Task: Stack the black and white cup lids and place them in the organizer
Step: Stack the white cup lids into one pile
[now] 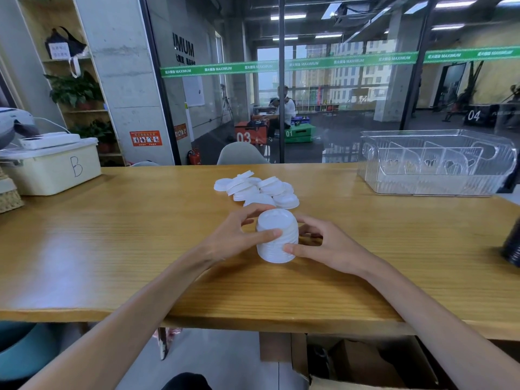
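A tall stack of white cup lids stands on the wooden table in front of me. My left hand grips the stack from the left, thumb across its front. My right hand grips it from the right, thumb low on the stack. Behind the stack lies a loose pile of white lids. A stack of black lids shows at the right edge, partly cut off. The clear plastic organizer with dividers sits at the far right of the table.
A cream bin marked B stands at the far left with a white device on top. A woven basket sits at the left edge. A grey chair back rises behind the table. A glass wall lies beyond.
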A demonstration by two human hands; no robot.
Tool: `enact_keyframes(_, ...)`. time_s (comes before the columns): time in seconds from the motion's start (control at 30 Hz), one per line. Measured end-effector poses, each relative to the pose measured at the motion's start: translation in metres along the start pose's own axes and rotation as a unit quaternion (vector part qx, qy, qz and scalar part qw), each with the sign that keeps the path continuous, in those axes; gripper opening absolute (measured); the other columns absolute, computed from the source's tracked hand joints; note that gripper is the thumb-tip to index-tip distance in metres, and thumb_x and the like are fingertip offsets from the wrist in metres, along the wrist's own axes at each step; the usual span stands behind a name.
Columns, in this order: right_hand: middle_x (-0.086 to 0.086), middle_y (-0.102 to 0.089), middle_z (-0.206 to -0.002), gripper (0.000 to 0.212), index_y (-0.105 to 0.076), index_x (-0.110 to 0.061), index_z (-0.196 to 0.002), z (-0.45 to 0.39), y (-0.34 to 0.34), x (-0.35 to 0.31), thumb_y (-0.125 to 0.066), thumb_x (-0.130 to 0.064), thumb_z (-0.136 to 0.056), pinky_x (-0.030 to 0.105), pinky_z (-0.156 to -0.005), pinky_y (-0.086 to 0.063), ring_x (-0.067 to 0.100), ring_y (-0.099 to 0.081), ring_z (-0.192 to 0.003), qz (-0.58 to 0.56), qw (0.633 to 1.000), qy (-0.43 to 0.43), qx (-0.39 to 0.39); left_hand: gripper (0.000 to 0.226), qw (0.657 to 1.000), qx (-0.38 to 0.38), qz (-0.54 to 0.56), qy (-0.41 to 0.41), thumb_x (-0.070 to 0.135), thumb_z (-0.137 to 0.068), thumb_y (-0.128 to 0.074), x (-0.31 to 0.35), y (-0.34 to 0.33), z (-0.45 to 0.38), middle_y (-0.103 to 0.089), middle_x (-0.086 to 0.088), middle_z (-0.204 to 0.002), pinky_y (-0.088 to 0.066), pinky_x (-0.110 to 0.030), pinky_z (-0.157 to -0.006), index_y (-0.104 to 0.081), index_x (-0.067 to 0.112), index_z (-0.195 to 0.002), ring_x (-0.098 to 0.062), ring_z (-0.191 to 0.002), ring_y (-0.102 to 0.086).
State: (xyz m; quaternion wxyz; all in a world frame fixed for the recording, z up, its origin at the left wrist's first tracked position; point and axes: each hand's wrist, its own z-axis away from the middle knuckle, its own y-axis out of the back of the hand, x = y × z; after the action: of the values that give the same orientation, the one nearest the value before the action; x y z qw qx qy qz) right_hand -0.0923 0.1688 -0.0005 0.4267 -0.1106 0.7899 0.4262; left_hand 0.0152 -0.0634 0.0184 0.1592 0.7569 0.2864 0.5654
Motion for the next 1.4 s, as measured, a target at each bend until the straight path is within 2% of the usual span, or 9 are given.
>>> enact_keyframes(0.1, -0.017, -0.074, -0.128, 0.06, -0.06, -0.042, -0.145, -0.001, 0.0, 0.001, -0.085, -0.041, -0.09, 0.029, -0.11, -0.048, -0.001, -0.064, -0.125, -0.002, 1.0, 0.003, -0.004, 0.07, 1.0, -0.008, 0.005, -0.004, 0.063, -0.082, -0.079, -0.003, -0.003, -0.003, -0.071, 0.017, -0.137, -0.044, -0.042, -0.124, -0.066, 0.029, -0.141, -0.001, -0.133, -0.062)
enact_keyframes(0.27, -0.016, -0.074, -0.123, 0.083, -0.041, -0.049, -0.157, -0.002, 0.0, 0.003, -0.087, -0.04, -0.088, -0.001, -0.096, -0.038, -0.014, -0.06, -0.122, -0.003, 1.0, -0.012, 0.005, 0.07, 0.999, -0.016, 0.032, -0.006, 0.061, -0.086, -0.077, -0.008, -0.006, 0.002, -0.072, 0.014, -0.139, -0.047, -0.042, -0.121, -0.064, 0.027, -0.146, -0.005, -0.134, -0.064)
enact_keyframes(0.53, -0.012, -0.072, -0.133, 0.063, -0.055, -0.051, -0.146, -0.002, -0.001, 0.005, -0.084, -0.049, -0.09, 0.042, -0.12, -0.044, 0.004, -0.063, -0.13, 0.011, 1.0, 0.007, 0.0, 0.054, 0.999, -0.022, 0.049, -0.009, 0.043, -0.101, -0.071, -0.008, -0.008, 0.009, -0.072, 0.012, -0.141, -0.05, -0.039, -0.119, -0.062, 0.025, -0.151, -0.008, -0.136, -0.063)
enact_keyframes(0.7, -0.013, -0.072, -0.132, 0.064, -0.054, -0.052, -0.148, -0.002, -0.001, 0.004, -0.083, -0.049, -0.091, 0.041, -0.121, -0.043, 0.002, -0.062, -0.13, 0.005, 1.0, 0.012, -0.004, 0.056, 0.996, -0.022, 0.082, 0.011, 0.046, -0.102, -0.073, -0.01, -0.008, 0.009, -0.071, 0.015, -0.143, -0.047, -0.035, -0.121, -0.06, 0.029, -0.153, -0.003, -0.138, -0.061)
enact_keyframes(0.83, -0.014, -0.073, -0.127, 0.064, -0.054, -0.056, -0.145, -0.003, -0.001, 0.006, -0.084, -0.052, -0.088, 0.036, -0.119, -0.043, -0.001, -0.061, -0.127, 0.009, 1.0, 0.011, -0.004, 0.056, 0.993, -0.009, 0.111, 0.045, 0.066, -0.107, -0.053, -0.013, 0.003, 0.0, -0.073, 0.018, -0.139, -0.049, -0.031, -0.115, -0.067, 0.029, -0.147, -0.001, -0.132, -0.065)
enact_keyframes(0.93, -0.015, -0.072, -0.127, 0.064, -0.054, -0.058, -0.143, -0.004, -0.001, 0.006, -0.084, -0.054, -0.087, 0.035, -0.12, -0.042, -0.004, -0.059, -0.127, 0.006, 1.0, 0.003, -0.006, 0.045, 0.992, 0.084, 0.077, 0.053, 0.049, -0.116, -0.043, -0.027, 0.011, -0.023, -0.077, 0.01, -0.127, -0.056, -0.033, -0.103, -0.075, 0.021, -0.13, -0.008, -0.119, -0.071)
enact_keyframes(1.07, -0.015, -0.072, -0.129, 0.064, -0.054, -0.056, -0.143, -0.004, -0.001, 0.007, -0.084, -0.053, -0.087, 0.036, -0.119, -0.043, -0.003, -0.059, -0.127, 0.002, 1.0, 0.009, -0.006, 0.023, 0.988, 0.134, -0.07, 0.037, 0.034, -0.11, -0.064, -0.05, 0.016, -0.056, -0.072, 0.012, -0.124, -0.057, -0.032, -0.101, -0.073, 0.022, -0.127, -0.007, -0.116, -0.067)
enact_keyframes(1.27, -0.012, -0.074, -0.123, 0.063, -0.055, -0.055, -0.141, -0.005, 0.0, 0.009, -0.086, -0.055, -0.085, 0.038, -0.118, -0.045, 0.001, -0.062, -0.126, 0.006, 1.0, 0.013, 0.0, 0.075, 0.967, 0.116, -0.214, 0.075, 0.055, -0.086, -0.087, -0.069, 0.01, -0.081, -0.055, 0.001, -0.142, -0.053, -0.041, -0.103, -0.058, 0.02, -0.146, -0.018, -0.125, -0.06)
enact_keyframes(1.4, -0.013, -0.073, -0.124, 0.066, -0.056, -0.05, -0.139, -0.005, 0.0, 0.012, -0.09, -0.05, -0.083, 0.035, -0.116, -0.044, 0.001, -0.061, -0.126, 0.022, 1.0, 0.009, -0.001, 0.07, 0.965, 0.097, -0.23, 0.082, 0.047, -0.086, -0.088, -0.067, 0.007, -0.086, -0.056, -0.006, -0.144, -0.052, -0.05, -0.108, -0.063, 0.017, -0.143, -0.026, -0.132, -0.056)
